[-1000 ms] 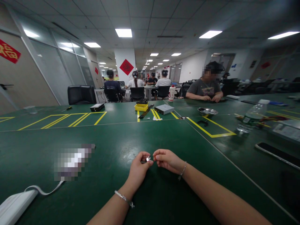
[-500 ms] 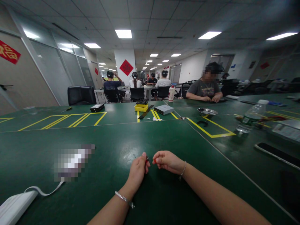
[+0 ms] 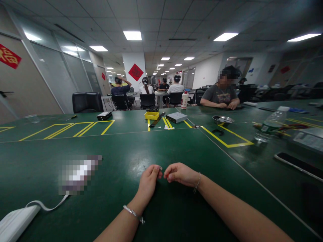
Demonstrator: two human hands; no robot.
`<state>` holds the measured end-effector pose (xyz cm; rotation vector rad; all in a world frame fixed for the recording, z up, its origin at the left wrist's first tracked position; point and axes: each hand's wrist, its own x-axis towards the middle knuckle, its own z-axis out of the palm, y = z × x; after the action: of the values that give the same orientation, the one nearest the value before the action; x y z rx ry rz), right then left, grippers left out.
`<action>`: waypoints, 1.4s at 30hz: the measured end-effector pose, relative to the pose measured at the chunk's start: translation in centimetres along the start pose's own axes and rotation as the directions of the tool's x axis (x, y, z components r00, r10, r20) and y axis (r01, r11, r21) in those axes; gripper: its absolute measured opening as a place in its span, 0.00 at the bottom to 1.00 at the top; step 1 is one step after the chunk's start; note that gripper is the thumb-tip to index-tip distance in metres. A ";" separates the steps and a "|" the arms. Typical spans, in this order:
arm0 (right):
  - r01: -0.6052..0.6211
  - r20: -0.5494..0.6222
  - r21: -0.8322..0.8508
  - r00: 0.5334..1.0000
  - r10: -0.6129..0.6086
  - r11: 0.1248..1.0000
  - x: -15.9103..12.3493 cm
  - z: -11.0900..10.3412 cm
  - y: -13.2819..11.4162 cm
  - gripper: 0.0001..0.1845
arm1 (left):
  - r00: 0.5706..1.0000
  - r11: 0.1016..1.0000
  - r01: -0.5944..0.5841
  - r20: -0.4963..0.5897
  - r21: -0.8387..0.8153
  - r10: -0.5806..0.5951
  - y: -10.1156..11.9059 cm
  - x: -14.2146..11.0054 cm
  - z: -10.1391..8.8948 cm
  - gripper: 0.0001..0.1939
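My left hand (image 3: 148, 181) is closed in a pinch around a small silvery metal piece (image 3: 160, 168), whose edge peeks out at the fingertips. Facing it, a short gap away, my right hand (image 3: 182, 174) has its fingers curled and pinched on a tiny red-orange piece (image 3: 167, 175). Fingers hide most of both pieces, and their exact kind cannot be made out. Both hands are just above the green table (image 3: 121, 208), near its front middle.
A phone (image 3: 299, 166) and a clear water bottle (image 3: 270, 126) are at right. A metal bowl (image 3: 223, 120), a grey box (image 3: 176, 117) and a yellow tray (image 3: 151, 116) stand farther back. At left lies a white power bank (image 3: 19, 220) with a cable. A person (image 3: 220, 92) sits across.
My left fingers have turned the metal piece, so less of it shows now. The right hand stays nearly in place, with the red-orange piece at its fingertips. A person far back raised an arm.
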<state>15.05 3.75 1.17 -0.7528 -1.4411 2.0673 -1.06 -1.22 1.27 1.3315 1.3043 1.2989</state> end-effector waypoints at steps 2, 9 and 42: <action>-0.014 -0.013 0.018 1.000 0.014 1.000 0.0 0.1 -0.1 0.12 | 1.000 1.000 -0.006 -0.007 -0.004 0.006 -0.2 0.1 0.0 0.12; 0.001 -0.046 0.082 0.999 0.003 0.997 0.5 0.0 0.1 0.13 | 0.999 1.000 -0.027 -0.043 -0.002 0.027 -1.0 0.4 0.1 0.09; 0.033 -0.024 0.009 0.999 -0.033 0.999 0.4 -0.3 0.4 0.11 | 0.998 0.997 0.006 -0.057 0.080 -0.001 0.1 0.0 0.0 0.11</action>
<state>14.87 4.10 0.67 -0.7428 -1.4207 2.0320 -1.02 -1.23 1.36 1.3554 1.4102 1.3021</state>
